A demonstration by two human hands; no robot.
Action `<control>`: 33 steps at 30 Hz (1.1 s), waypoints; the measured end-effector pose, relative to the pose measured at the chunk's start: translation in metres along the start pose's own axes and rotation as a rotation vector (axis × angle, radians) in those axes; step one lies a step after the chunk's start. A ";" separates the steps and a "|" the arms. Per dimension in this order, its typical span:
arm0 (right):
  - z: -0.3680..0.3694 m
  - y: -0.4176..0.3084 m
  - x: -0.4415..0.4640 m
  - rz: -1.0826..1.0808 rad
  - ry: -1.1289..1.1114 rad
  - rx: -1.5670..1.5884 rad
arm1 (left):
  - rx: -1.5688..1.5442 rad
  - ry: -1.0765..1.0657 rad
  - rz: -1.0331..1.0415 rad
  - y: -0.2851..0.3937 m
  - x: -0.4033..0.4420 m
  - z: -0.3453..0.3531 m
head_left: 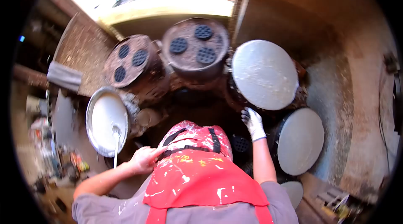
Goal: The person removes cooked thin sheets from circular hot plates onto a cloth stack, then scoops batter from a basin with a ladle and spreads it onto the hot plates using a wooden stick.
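My right hand (253,123), in a white glove with dark fingertips, is low beside the front edge of a large round pan with a pale whitish top (264,75). Its fingers are curled, and what they hold, if anything, is hidden. My left hand (145,159) is bare, with a finger stretched toward the side of my red, white-spattered apron (201,178). To its upper left, a metal basin (89,117) contains white liquid, and a ladle (116,142) rests in it with the handle toward me. A second pale round top (301,141) lies right of my gloved hand.
Two round stoves (191,69) (145,75) at the back carry black honeycomb briquettes (203,32) on top. Another briquette (240,144) is low, near my right forearm. A grey folded cloth (64,76) hangs over a board at left. A curved wall (357,26) bounds the right.
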State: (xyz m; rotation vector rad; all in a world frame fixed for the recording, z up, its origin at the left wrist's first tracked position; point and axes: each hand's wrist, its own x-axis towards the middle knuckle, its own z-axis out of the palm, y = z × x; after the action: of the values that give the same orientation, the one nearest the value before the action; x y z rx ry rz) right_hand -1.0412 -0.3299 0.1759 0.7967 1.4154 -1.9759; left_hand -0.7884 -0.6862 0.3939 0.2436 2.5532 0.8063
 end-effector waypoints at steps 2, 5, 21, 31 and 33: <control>-0.014 0.015 -0.007 -0.017 -0.065 -0.124 | -0.003 -0.012 -0.023 -0.002 -0.006 -0.001; -0.024 0.053 -0.030 0.046 -0.076 -0.318 | -0.037 0.010 -0.051 -0.012 -0.019 0.002; 0.243 0.063 -0.061 -0.277 -0.285 -0.629 | -0.866 0.112 -0.178 -0.149 -0.145 0.036; 0.197 0.202 -0.074 0.181 -0.491 -1.114 | -0.558 1.188 -1.237 -0.262 -0.272 0.223; 0.199 0.213 -0.071 0.171 -0.535 -1.225 | -0.683 1.139 -1.168 -0.232 -0.267 0.239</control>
State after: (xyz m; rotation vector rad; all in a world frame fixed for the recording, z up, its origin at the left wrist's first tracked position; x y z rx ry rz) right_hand -0.8639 -0.5702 0.1502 -0.1664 1.7239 -0.7670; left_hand -0.4482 -0.8339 0.1822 -2.1808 2.2727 1.3538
